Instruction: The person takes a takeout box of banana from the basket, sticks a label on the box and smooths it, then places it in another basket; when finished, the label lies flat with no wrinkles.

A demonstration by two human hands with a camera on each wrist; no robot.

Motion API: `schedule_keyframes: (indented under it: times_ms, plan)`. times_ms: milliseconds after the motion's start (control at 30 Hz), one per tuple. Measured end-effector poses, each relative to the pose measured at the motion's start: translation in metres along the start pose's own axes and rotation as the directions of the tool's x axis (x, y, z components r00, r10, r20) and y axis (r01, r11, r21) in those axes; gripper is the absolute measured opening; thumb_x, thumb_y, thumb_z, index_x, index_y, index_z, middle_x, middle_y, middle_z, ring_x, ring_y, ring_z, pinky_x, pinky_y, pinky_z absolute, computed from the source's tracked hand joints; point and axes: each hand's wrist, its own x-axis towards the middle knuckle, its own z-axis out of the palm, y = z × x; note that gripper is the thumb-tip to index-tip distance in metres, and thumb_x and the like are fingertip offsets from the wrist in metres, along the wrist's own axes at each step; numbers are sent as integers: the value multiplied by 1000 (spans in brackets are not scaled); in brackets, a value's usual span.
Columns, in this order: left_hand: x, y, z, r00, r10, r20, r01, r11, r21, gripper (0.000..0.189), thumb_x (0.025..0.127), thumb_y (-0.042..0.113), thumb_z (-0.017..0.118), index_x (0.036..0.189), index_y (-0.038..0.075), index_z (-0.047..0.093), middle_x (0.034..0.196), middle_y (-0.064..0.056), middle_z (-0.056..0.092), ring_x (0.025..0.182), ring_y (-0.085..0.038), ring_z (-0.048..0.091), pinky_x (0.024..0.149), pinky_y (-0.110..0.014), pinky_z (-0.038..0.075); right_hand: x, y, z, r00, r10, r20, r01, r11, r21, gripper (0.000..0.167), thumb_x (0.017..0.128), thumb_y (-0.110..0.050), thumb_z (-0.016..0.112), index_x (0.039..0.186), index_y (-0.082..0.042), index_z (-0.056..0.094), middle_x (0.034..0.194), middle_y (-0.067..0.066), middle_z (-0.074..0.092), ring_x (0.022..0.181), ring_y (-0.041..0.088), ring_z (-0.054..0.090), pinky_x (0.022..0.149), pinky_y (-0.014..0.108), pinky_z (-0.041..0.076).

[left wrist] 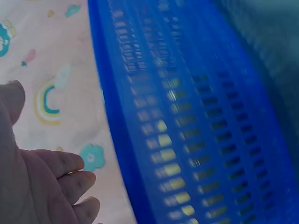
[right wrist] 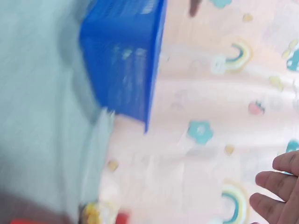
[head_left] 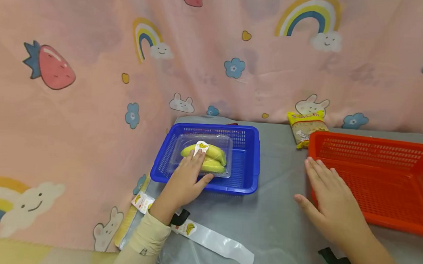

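Note:
A clear plastic box (head_left: 225, 174) of yellow-green bananas (head_left: 214, 166) sits in the left part of a blue basket (head_left: 244, 186). On its lid is a white banana sticker (head_left: 201, 146). My left hand (head_left: 183, 182) reaches over the basket's front rim, fingers extended, with fingertips right at the sticker's lower edge. In the left wrist view, that hand (left wrist: 51, 191) appears beside the basket's wall (left wrist: 187, 116). Holding nothing, my right hand (head_left: 332, 200) hovers palm down with straight fingers near the left side of a red basket (head_left: 393, 191).
A strip of banana labels (head_left: 215, 241) lies across the grey table (head_left: 275, 216) under my left wrist. At the back, a yellow food packet (head_left: 306, 129) leans by the red basket. Pink patterned cloth (head_left: 210, 35) hangs behind and to the left.

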Motion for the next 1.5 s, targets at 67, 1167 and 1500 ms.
schedule_keyframes:
  times_ms: [67,1167,1500]
  plan:
    - [5,-8,-2,999,-32,21,31,999,5,79,112,54,42,168,1,24,174,-15,23,161,-38,13,128,-55,13,14,-11,2,1000,-19,1,19,1000,14,86,104,-49,63,165,2,31,169,24,33,158,42,25,129,50,6]
    - [23,-83,-7,906,-393,155,420,876,-236,93,109,46,58,168,-5,7,176,-23,7,162,-37,9,128,-51,15,149,-100,128,807,210,552,-328,937,123,95,110,-60,45,164,13,18,160,36,40,145,52,43,114,65,39]
    - [23,-83,-9,884,-464,60,459,836,-299,96,104,44,66,170,0,11,172,-22,25,157,-39,29,124,-55,28,154,-99,139,829,204,521,-307,944,119,87,110,-48,53,161,15,24,150,36,51,133,51,56,104,64,49]
